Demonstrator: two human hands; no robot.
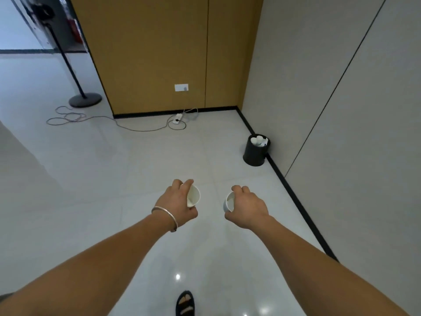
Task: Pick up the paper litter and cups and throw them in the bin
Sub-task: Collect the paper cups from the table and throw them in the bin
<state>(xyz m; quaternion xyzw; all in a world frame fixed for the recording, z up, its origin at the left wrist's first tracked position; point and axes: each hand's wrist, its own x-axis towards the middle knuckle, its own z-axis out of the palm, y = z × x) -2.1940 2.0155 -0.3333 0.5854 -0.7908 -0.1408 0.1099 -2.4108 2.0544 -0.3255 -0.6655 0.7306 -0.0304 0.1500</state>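
Holding two cups (193,197), one bin (254,155) ahead

Glossy pale tiled floor (114,179). Black bin (254,156) stands centre right beside the wall. Stanchion base (85,100), loose cable (68,117) and power strip (177,118) lie in the upper frame.

Glossy pale tiled floor (114,167), ochre panelled wall (148,53), grey wall (341,87), black skirting (284,174).
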